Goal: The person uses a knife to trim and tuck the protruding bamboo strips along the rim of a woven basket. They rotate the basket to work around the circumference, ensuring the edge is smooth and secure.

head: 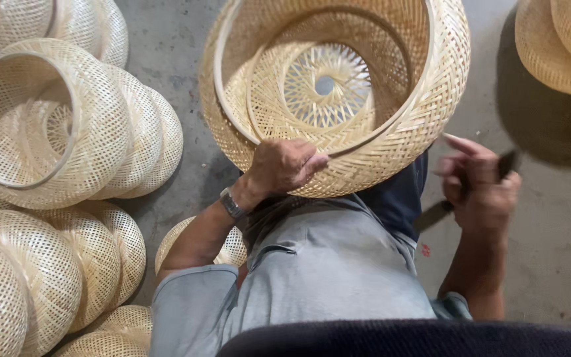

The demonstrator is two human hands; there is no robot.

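The left hand [284,165] grips the near rim of a large woven bamboo basket [365,142] resting against the person's lap, its top cut off by the frame. The right hand [477,182], blurred, is closed round a dark-handled knife [467,192] whose blade is hard to make out. Stacked baskets [54,132] lie leftward on the concrete floor [543,218].

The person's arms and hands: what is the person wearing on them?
Both forearms are bare below short grey shirt sleeves. The left hand has a wristwatch with a dark metal band at its wrist. The right hand wears no glove, and no watch shows there.
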